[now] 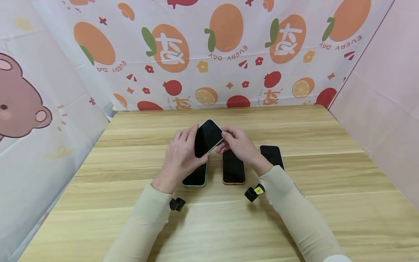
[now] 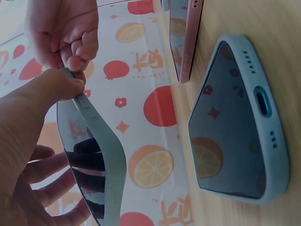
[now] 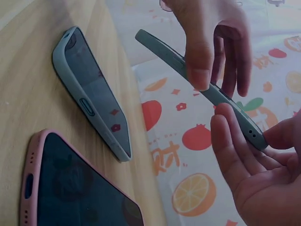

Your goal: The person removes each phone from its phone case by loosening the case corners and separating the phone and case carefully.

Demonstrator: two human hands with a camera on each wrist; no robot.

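Both hands hold a smartphone [image 1: 209, 135] in a grey-green case, tilted above the table with its dark screen showing. My left hand [image 1: 180, 154] grips it across its width, thumb on one long edge and fingers on the other. At one end my right hand [image 1: 240, 143] pinches a corner between thumb and fingers, as the right wrist view shows. Below the left hand, a phone in a pale blue case [image 2: 277, 160] lies screen up. Beside it lies a phone in a pink case [image 3: 80, 183], partly under the right hand in the head view.
Another dark-screened phone [image 1: 271, 155] lies on the wooden table [image 1: 114, 203] at the right, partly hidden by the right forearm. A fruit-printed cloth [image 1: 226, 65] hangs behind the table's far edge. Small black wrist cameras hang from both sleeves.
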